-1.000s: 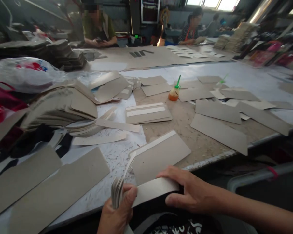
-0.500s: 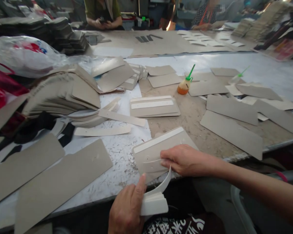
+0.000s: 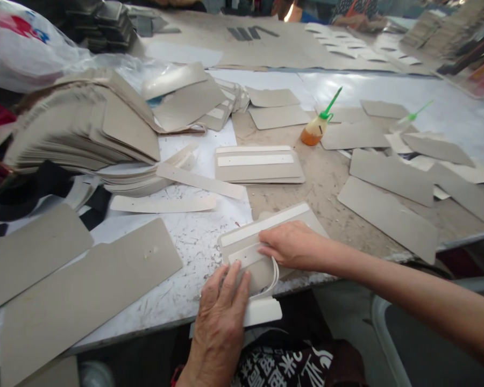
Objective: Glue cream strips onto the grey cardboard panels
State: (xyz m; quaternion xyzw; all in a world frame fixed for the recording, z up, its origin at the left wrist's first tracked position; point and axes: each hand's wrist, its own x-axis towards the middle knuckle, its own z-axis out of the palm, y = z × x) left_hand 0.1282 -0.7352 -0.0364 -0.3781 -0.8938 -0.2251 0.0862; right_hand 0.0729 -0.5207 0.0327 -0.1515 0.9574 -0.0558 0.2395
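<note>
A grey card panel [image 3: 296, 217] lies at the table's near edge with a white strip along its far side. My right hand [image 3: 292, 247] presses a second white strip [image 3: 244, 255] down onto it, fingers together and flat. My left hand [image 3: 221, 301] rests on the strip's near end with fingers stretched out. Under that hand, just off the table edge, sits a small stack of white strips [image 3: 262, 312]. One curled strip [image 3: 275, 271] loops between the stack and the panel.
A finished stack of panels with white strips [image 3: 258, 164] lies mid-table. An orange glue bottle with a green nozzle [image 3: 317, 129] stands behind it. Fanned card piles [image 3: 76, 134] fill the left, loose grey panels [image 3: 391, 215] the right, long grey boards [image 3: 89, 301] the near left.
My right hand carried a white strip from the stack in my lap onto the grey panel. My left hand let the stack drop low and came forward onto the strip.
</note>
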